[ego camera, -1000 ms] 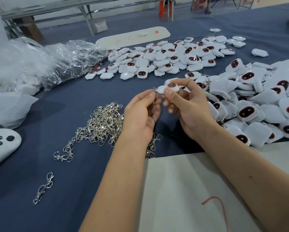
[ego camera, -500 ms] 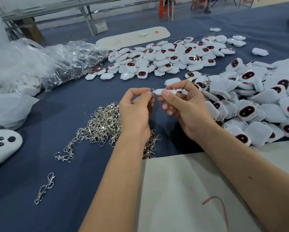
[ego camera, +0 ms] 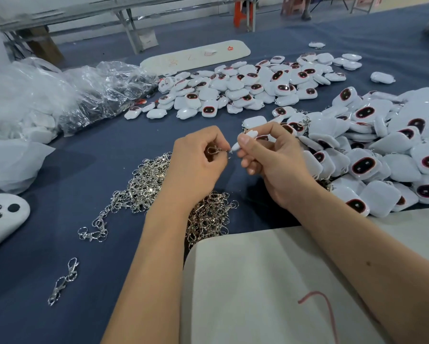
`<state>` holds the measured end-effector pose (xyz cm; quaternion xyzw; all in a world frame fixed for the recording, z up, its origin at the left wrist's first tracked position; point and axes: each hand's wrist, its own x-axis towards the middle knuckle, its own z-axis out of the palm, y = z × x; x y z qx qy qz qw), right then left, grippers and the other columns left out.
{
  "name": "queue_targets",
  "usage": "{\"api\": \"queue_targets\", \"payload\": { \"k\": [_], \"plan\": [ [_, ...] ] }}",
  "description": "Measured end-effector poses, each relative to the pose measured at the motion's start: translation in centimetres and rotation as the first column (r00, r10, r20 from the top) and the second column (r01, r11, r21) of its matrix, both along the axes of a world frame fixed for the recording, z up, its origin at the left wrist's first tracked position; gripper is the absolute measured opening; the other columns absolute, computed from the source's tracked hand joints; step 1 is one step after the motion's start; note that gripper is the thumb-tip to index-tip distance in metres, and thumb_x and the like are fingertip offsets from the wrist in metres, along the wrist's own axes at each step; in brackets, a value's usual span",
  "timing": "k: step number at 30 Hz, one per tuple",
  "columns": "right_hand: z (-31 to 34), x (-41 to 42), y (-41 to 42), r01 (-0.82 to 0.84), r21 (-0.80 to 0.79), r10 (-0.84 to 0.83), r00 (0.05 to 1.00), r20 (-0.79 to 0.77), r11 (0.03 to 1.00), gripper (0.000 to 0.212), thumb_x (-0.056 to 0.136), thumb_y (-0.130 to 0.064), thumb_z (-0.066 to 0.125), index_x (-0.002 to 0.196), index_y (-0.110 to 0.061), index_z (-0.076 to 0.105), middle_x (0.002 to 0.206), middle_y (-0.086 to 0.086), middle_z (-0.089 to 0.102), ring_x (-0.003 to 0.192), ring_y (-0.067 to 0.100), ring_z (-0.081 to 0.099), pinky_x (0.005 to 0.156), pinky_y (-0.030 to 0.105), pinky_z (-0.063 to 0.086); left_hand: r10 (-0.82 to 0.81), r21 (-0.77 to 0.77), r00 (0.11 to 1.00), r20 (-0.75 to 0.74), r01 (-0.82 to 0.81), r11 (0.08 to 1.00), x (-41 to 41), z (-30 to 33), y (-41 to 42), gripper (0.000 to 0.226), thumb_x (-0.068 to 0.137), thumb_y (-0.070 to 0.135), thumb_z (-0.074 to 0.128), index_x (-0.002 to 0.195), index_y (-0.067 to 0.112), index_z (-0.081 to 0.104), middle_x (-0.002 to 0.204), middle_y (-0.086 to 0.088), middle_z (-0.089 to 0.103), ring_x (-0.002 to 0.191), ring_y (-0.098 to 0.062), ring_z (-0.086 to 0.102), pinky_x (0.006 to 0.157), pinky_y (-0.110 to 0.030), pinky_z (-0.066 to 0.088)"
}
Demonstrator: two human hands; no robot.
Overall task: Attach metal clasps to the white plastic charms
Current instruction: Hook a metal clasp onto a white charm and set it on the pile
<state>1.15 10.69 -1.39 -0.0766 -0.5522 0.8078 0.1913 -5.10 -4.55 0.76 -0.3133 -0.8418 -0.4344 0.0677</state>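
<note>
My left hand point(ego camera: 198, 160) pinches a silver metal clasp point(ego camera: 214, 150) between thumb and fingers. My right hand point(ego camera: 273, 157) holds a white plastic charm point(ego camera: 245, 140) edge-on, its small end pointed at the clasp. Clasp tip and charm end meet between the two hands, above the blue cloth. A heap of loose metal clasps point(ego camera: 144, 184) lies under and left of my left wrist. White charms with dark red-rimmed faces lie in a big pile point(ego camera: 382, 150) on the right and a second pile point(ego camera: 253, 85) farther back.
Crumpled clear plastic bags point(ego camera: 67, 95) fill the left side. A pair of linked clasps point(ego camera: 63, 281) lies alone at the near left. A white board point(ego camera: 270, 281) covers the near table edge, and a long white panel point(ego camera: 196, 57) lies at the back.
Both hands dropped slightly toward me. The charm turned from face-up to edge-on in my right hand, and my left hand rotated so the clasp shows between its fingers.
</note>
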Motion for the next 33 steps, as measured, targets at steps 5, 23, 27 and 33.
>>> {"api": "queue_targets", "payload": {
  "k": [5, 23, 27, 33],
  "plan": [
    [0.1, 0.0, -0.2, 0.028, 0.034, -0.027, 0.999, -0.027, 0.999, 0.021, 0.094, -0.008, 0.074, 0.105, -0.004, 0.056, 0.074, 0.014, 0.070, 0.053, 0.015, 0.061, 0.048, 0.022, 0.047, 0.020, 0.077, 0.994, 0.104, -0.028, 0.997, 0.4, 0.5, 0.1, 0.018, 0.088, 0.003, 0.068, 0.082, 0.020, 0.071, 0.075, 0.000, 0.070, 0.066, -0.018, 0.060, 0.064, -0.031, 0.049],
    [-0.3, -0.4, 0.2, 0.097, -0.064, -0.101, 0.993, -0.056, 0.993, 0.024, 0.095, -0.008, 0.073, 0.115, -0.002, 0.060, 0.075, 0.013, 0.070, 0.053, 0.013, 0.058, 0.048, 0.021, 0.045, 0.109, 0.253, 0.944, 0.313, -0.193, 0.948, 1.6, 0.0, 2.5, 0.020, 0.088, -0.001, 0.072, 0.080, 0.017, 0.071, 0.069, -0.007, 0.070, 0.061, -0.020, 0.064, 0.065, -0.033, 0.055],
    [-0.6, -0.4, 0.3, 0.120, 0.022, -0.118, 0.992, -0.047, 0.993, 0.023, 0.095, -0.011, 0.074, 0.112, -0.005, 0.060, 0.073, 0.011, 0.069, 0.053, 0.013, 0.058, 0.049, 0.021, 0.046, 0.164, 0.068, 0.973, 0.163, -0.177, 0.982, 1.3, 0.1, 2.3, 0.026, 0.086, 0.004, 0.074, 0.074, 0.027, 0.069, 0.071, 0.004, 0.070, 0.061, -0.010, 0.062, 0.057, -0.017, 0.046],
    [-1.0, -0.6, -0.1, 0.113, 0.119, -0.104, 0.991, -0.083, 0.986, 0.025, 0.093, -0.008, 0.076, 0.110, -0.007, 0.057, 0.068, 0.008, 0.068, 0.053, 0.015, 0.061, 0.047, 0.023, 0.048, 0.216, 0.033, 0.965, 0.152, -0.223, 0.974, 1.1, 0.1, 2.0, 0.017, 0.086, 0.008, 0.077, 0.080, 0.023, 0.071, 0.073, 0.010, 0.069, 0.068, -0.006, 0.067, 0.067, -0.019, 0.054]
  ]
}}
